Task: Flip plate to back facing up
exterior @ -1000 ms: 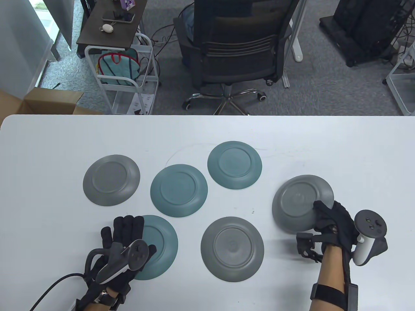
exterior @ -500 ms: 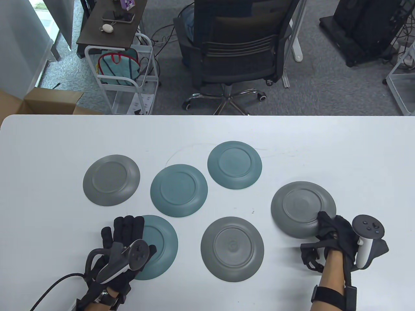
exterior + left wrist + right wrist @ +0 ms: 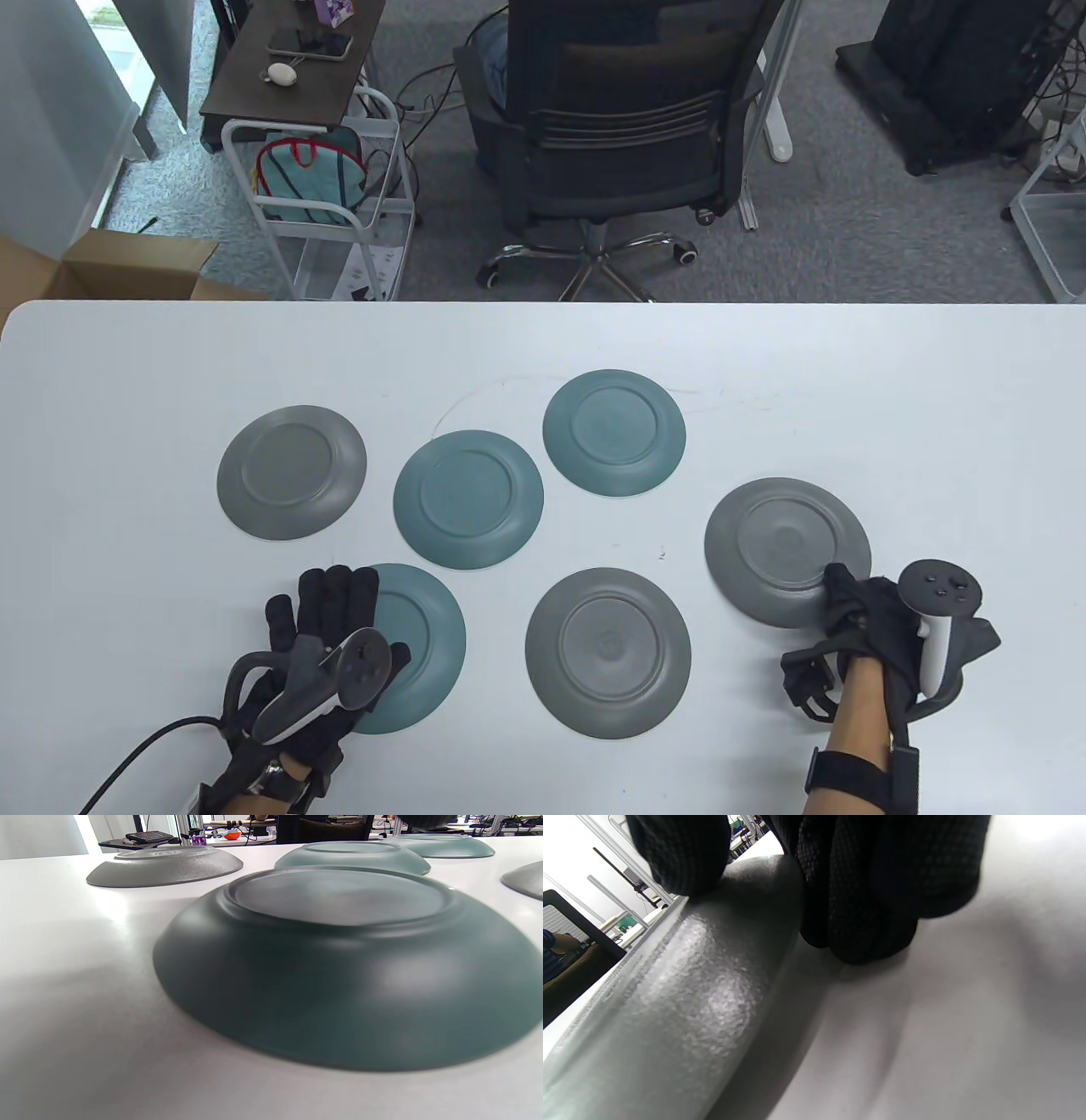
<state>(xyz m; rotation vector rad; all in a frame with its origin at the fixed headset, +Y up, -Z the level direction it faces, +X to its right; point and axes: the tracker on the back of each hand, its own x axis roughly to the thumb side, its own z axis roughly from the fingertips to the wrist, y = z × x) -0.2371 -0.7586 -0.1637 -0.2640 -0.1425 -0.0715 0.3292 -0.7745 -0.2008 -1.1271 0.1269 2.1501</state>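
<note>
Change: the grey plate [image 3: 785,543] has dropped flat, back up, from its earlier tilt.
Right hand [image 3: 870,615]: fingers pinch its near rim.
Left hand [image 3: 327,632]: flat on the teal plate [image 3: 420,632].
Room: bare tabletop [image 3: 959,441] beyond.

We see the grey plate [image 3: 776,543] at right of center in the table view, matte, round, back facing up with its foot ring showing. Its near-right rim is under gloved fingertips [image 3: 865,899]; in the right wrist view the rim looks slightly off the table.
</note>
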